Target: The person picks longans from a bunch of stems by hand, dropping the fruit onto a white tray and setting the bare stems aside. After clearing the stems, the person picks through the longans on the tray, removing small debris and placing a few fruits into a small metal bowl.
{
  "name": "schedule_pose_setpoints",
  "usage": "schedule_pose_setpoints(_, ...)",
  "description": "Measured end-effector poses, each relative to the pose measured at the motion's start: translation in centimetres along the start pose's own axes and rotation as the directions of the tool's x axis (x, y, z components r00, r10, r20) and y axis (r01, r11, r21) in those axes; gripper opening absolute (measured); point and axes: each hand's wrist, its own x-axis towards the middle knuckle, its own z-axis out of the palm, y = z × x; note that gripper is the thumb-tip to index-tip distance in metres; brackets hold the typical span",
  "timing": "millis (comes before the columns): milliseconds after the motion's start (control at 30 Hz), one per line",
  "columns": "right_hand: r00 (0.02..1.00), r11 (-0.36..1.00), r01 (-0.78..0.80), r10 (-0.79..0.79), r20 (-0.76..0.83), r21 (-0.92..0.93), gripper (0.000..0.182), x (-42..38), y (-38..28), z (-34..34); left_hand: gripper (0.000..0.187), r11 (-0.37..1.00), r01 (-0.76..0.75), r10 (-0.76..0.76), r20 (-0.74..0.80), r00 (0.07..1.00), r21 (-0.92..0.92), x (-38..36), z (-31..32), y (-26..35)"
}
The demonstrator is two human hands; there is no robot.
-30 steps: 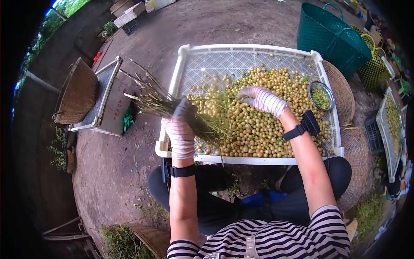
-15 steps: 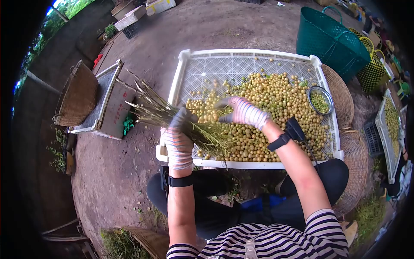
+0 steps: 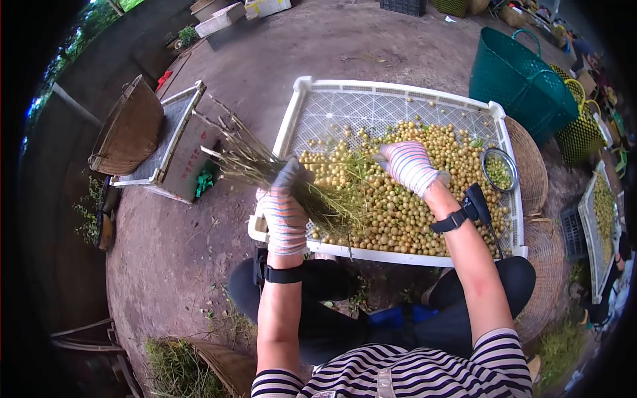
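Observation:
A bundle of thin, dry fruit stalks (image 3: 249, 154) is gripped in my gloved left hand (image 3: 285, 209) at the near left corner of a white mesh tray (image 3: 323, 126). The bundle's fine greenish ends fan out over the tray. My gloved right hand (image 3: 413, 167) is above the heap of small round yellow-brown fruits (image 3: 405, 219), its fingers pinched together. Thin strands run from the bundle towards those fingertips and appear to be held in them. A metal bowl (image 3: 499, 170) of greener fruits sits inside the tray at its right side.
Round woven trays (image 3: 541, 259) lie right of the white tray, with a green basket (image 3: 517, 83) behind them. To the left, a wicker basket (image 3: 129, 129) leans on a white-framed crate (image 3: 174, 159). Cut stalks (image 3: 179, 371) fill a basket at lower left.
My right hand has moved right, away from the bundle, and its fingers have closed from a loosely spread pose. My left hand still grips the stalks. The whole view has shifted slightly.

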Motion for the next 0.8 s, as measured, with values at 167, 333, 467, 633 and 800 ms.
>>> schedule_pose_setpoints(167, 0.984, 0.966, -0.168, 0.176, 0.027, -0.197, 0.049, -1.0, 2.6, -0.7, 0.012, 0.962, 0.058, -0.062, -0.008, 0.998, -0.266, 1.7, -1.8, 2.8)
schedule_pose_setpoints(333, 0.945, 0.957, 0.28, -0.262, -0.196, 0.071, 0.051, -1.6, -1.7, -0.6, 0.011, 0.893, 0.039, -0.099, -0.112, 0.989, -0.448, 2.5, -2.6, 5.5)
schedule_pose_setpoints(467, 0.923, 0.922, 0.384, -0.383, -0.023, 0.055, 0.07, -1.1, -6.2, 2.2, 0.01, 0.884, 0.042, -0.051, -0.006, 0.999, -0.465, 1.2, -2.9, 6.6)
schedule_pose_setpoints(633, 0.817, 0.8, 0.573, -0.574, 0.051, -0.177, 0.038, -2.4, -7.8, 8.2, 0.013, 0.9, -0.149, 0.099, -0.141, 0.985, -0.409, 3.6, -8.2, 10.0)
schedule_pose_setpoints(800, 0.797, 0.807, 0.588, -0.566, -0.209, 0.056, 0.017, -1.5, -7.4, 8.3, 0.012, 0.818, -0.507, 0.569, -0.253, 0.782, 0.272, 2.6, -17.5, 13.7)
